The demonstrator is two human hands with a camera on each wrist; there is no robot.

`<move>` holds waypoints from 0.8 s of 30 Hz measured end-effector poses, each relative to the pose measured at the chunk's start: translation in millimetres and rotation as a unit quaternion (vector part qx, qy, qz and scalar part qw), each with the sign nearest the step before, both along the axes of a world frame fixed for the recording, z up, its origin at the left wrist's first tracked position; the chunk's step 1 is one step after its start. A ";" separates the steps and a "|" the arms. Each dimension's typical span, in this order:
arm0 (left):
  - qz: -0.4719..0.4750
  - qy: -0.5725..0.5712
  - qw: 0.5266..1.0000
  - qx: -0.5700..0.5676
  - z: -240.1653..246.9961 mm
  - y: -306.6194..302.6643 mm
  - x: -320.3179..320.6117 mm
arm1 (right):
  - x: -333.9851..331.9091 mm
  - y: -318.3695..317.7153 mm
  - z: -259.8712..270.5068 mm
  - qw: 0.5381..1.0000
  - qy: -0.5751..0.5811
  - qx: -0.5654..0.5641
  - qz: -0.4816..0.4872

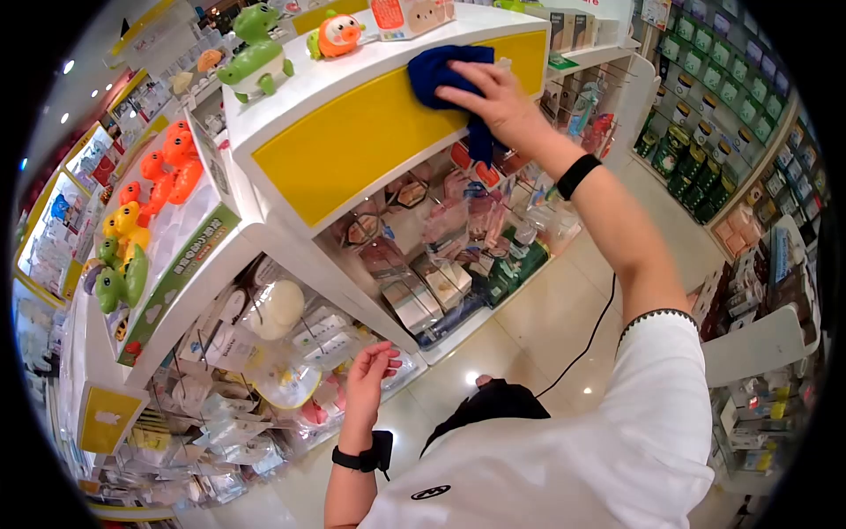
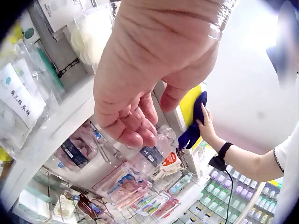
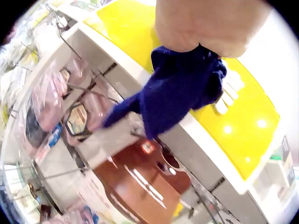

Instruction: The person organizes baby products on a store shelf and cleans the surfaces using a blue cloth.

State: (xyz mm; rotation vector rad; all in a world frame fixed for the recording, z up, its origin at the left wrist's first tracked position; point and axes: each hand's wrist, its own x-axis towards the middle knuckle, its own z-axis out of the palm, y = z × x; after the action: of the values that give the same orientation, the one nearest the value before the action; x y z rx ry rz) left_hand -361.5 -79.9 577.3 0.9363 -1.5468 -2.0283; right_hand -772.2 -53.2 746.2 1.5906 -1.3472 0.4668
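Observation:
My right hand presses a dark blue cloth against the yellow front panel of a white display shelf, its fingers stretched over the fabric. One end of the cloth hangs below the panel's lower edge. In the right wrist view the bunched cloth lies below the palm and covers the fingers. White lettering shows on the panel beside it. My left hand holds nothing and hangs beside the shelves, fingers loosely curled; in the left wrist view this hand fills the upper middle.
A green toy dinosaur and an orange toy stand on the shelf top. Packaged goods hang on hooks underneath. To the left is a box of coloured toys. A black cable runs over the tiled floor.

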 end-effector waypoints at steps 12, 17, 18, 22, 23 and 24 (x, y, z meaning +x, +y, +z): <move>0.013 0.003 1.000 0.011 -22.1 1.7 -26.5 | -95.7 71.0 21.5 0.888 -0.452 -0.063 0.052; 0.032 0.006 0.999 0.031 -24.7 -2.1 -45.0 | -79.0 79.5 96.3 0.830 -0.513 -0.176 0.131; 0.028 0.012 0.999 0.034 -22.9 -2.6 -52.2 | -85.5 68.5 101.3 0.904 -0.393 -0.151 0.078; 0.014 0.039 0.999 0.021 -13.2 -0.8 -77.4 | -82.1 9.5 94.4 0.959 -0.268 0.024 -0.093; 0.016 0.038 0.999 0.023 -12.2 -1.1 -79.2 | -76.1 2.9 90.5 0.948 -0.288 0.052 -0.129; 0.018 0.039 0.999 0.025 -13.3 -1.0 -80.1 | -84.6 0.6 92.0 0.933 -0.332 0.080 -0.116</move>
State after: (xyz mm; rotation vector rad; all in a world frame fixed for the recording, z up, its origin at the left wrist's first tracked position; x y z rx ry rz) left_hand -441.6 -80.9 564.0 0.8861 -1.4344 -2.0617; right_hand -856.8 -52.6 838.2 1.4235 -2.1023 0.8090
